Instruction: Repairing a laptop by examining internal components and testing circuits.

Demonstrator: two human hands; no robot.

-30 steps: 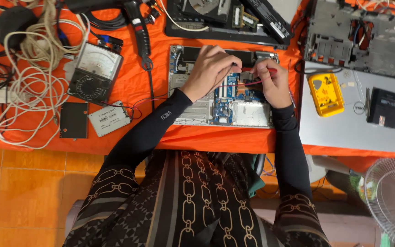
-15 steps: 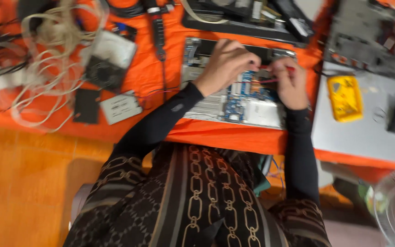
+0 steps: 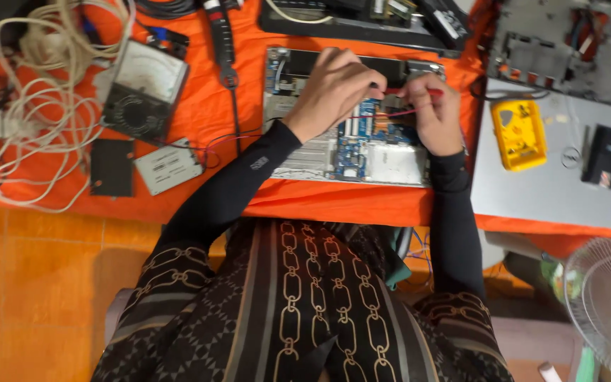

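Observation:
An opened laptop base with a blue circuit board [image 3: 362,145] lies on the orange cloth [image 3: 199,106] in front of me. My left hand [image 3: 334,88] rests curled over the board's upper middle, fingertips pinched on what looks like a black probe. My right hand [image 3: 429,117] sits just to its right and grips a red probe [image 3: 419,92] whose thin red lead runs across the board. The two hands nearly touch. Red and black leads pass under my left forearm toward an analog multimeter [image 3: 139,92].
Left of the board lie a silver drive [image 3: 167,166], a black square part [image 3: 112,167], tangled white cables [image 3: 30,106] and a black tool [image 3: 222,42]. On the right a yellow meter [image 3: 521,133] sits on a grey laptop lid [image 3: 553,198]. A fan [image 3: 606,304] stands on the floor.
The head camera swung left and back, so the view shifted. Both hands stayed over the circuit board, still holding the probes close together.

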